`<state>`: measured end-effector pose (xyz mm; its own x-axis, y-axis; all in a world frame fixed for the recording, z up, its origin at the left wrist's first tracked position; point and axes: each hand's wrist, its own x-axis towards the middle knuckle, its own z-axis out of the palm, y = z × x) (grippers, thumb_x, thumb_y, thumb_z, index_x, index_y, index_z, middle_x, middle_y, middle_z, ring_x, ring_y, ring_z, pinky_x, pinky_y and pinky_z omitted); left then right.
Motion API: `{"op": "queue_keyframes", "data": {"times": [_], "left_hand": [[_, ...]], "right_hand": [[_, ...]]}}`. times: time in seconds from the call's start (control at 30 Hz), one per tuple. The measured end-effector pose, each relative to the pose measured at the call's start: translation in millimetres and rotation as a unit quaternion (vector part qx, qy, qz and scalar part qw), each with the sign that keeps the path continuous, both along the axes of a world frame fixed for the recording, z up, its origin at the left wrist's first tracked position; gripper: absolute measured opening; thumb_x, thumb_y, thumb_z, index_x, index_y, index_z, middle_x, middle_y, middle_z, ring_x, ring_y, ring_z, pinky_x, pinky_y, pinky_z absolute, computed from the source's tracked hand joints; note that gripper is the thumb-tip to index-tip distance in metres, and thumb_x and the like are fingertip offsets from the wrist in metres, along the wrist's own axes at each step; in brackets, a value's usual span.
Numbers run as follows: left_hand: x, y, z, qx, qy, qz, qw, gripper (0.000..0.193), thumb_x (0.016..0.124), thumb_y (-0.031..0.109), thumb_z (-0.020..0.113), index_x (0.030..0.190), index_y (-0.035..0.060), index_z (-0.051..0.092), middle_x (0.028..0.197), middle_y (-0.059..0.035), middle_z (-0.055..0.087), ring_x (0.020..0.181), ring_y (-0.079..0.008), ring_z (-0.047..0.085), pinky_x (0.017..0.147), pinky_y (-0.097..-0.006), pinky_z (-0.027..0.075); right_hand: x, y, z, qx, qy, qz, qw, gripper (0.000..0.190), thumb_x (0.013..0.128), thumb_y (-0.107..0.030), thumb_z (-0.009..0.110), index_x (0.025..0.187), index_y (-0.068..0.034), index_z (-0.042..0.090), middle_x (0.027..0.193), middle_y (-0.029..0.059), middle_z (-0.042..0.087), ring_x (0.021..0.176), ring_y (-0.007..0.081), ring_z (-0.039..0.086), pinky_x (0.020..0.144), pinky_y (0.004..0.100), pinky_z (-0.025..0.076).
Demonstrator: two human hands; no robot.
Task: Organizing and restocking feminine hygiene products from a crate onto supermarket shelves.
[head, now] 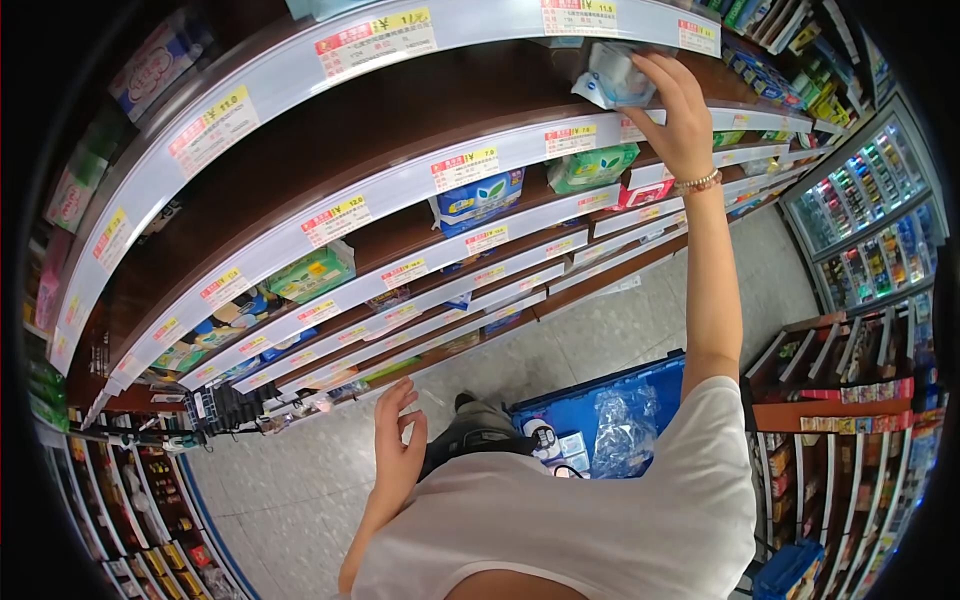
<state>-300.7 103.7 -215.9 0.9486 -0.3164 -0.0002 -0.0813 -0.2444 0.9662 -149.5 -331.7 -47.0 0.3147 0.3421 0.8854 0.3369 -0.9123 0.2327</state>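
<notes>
My right hand [679, 112] reaches up to a shelf and grips a white-and-blue soft plastic package [616, 75] by its right side. The package is at the shelf's front edge, beneath the label strip [487, 37] of the shelf above; whether it rests on the shelf board I cannot tell. My left hand [397, 427] hangs low over the floor with its fingers apart and holds nothing. On the shelf just below stand a green package [592, 169] and a blue package [480, 201], both with a leaf print.
Beside my legs is a blue plastic crate [667, 382] holding clear plastic wrap [624, 420] and several small white-and-blue packages [571, 444]. A glass-door drinks cooler [862, 187] stands at the far right. Stocked shelves [832, 390] line the right, with others [142, 517] lower left.
</notes>
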Motion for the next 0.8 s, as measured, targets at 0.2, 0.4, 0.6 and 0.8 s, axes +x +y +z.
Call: {"op": "queue_keyframes", "data": {"times": [0.2,0.4,0.6,0.8], "left_hand": [[6,-16,3,0.009,0.017,-0.034,0.999,0.043,0.082,-0.007,0.049,0.123,0.0058,0.045,0.128,-0.0123,0.04,0.11,-0.0222,0.049,0.082,-0.027,0.045],[4,-23,6,0.039,0.0,-0.046,0.998,0.035,0.082,-0.006,0.049,0.115,0.0051,0.051,0.126,-0.0136,0.042,0.11,-0.0238,0.048,0.081,-0.0271,0.046],[2,-17,5,0.05,-0.003,-0.04,0.998,0.034,0.082,-0.006,0.049,0.114,0.0051,0.052,0.126,-0.0142,0.042,0.111,-0.0244,0.047,0.081,-0.0278,0.046],[-2,-13,6,0.052,0.004,-0.04,0.998,0.034,0.082,-0.006,0.048,0.113,0.005,0.052,0.126,-0.0144,0.041,0.111,-0.0248,0.046,0.081,-0.0276,0.046]], "right_hand": [[26,-29,19,0.008,0.164,-0.111,0.98,0.05,0.069,-0.02,0.074,0.111,-0.004,0.053,0.101,0.0136,0.057,0.091,0.0298,0.053,0.076,0.0344,0.044],[57,-39,8,0.011,0.187,-0.065,0.98,0.054,0.07,-0.016,0.068,0.116,0.002,0.046,0.106,0.0269,0.054,0.1,0.0421,0.05,0.088,0.043,0.041],[90,-40,10,0.058,0.259,-0.091,0.96,0.048,0.074,-0.015,0.065,0.116,0.001,0.047,0.11,0.0285,0.051,0.103,0.0435,0.047,0.086,0.0452,0.039],[96,-36,5,0.059,0.246,-0.123,0.959,0.044,0.077,-0.016,0.064,0.113,0.003,0.047,0.106,0.0281,0.052,0.099,0.0429,0.049,0.084,0.0442,0.041]]}}
